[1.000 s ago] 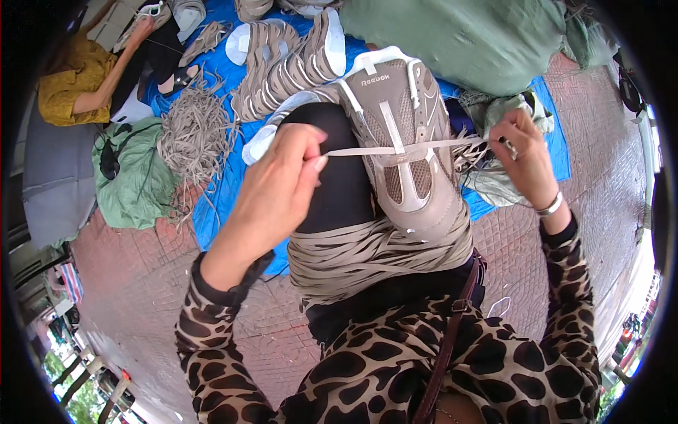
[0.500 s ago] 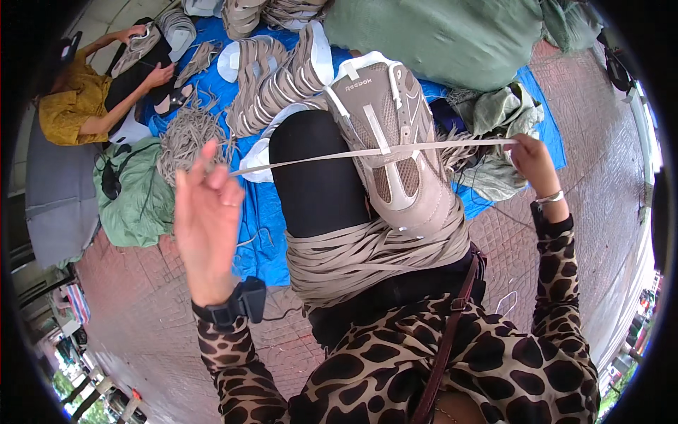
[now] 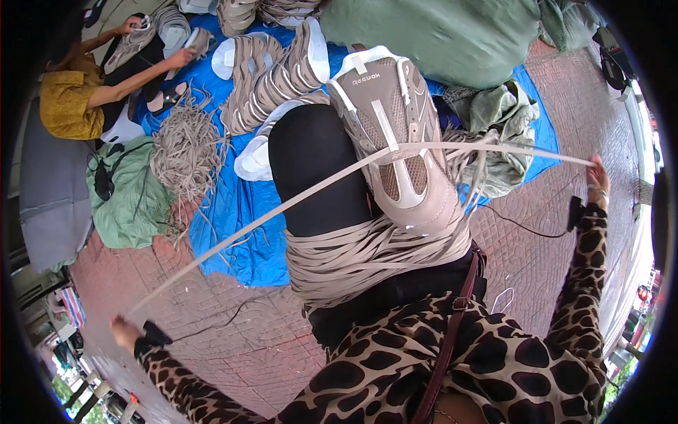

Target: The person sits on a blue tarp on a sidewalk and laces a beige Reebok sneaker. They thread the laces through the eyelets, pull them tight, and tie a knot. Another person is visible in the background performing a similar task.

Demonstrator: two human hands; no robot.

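I'm standing on reddish, pattern-stamped paving (image 3: 519, 240) that is running beneath a blue tarpaulin (image 3: 263, 263) and shining greyish toward the far right. Pale slabs (image 3: 114, 18) are showing at the upper left, green foliage (image 3: 67, 390) is peeking in at the lower left, and white daylight is glaring along the right edge.

The stretched lace (image 3: 282, 207) is pale beige, the shoe upper (image 3: 406, 127) taupe with white trim. Dark spots pattern the tan top (image 3: 381, 360); its strap-crossed front shows a maroon strap (image 3: 446, 346). Beyond: blue sheet (image 3: 240, 261), green far cover (image 3: 431, 35), mustard left sleeve-and-shirt (image 3: 70, 106).
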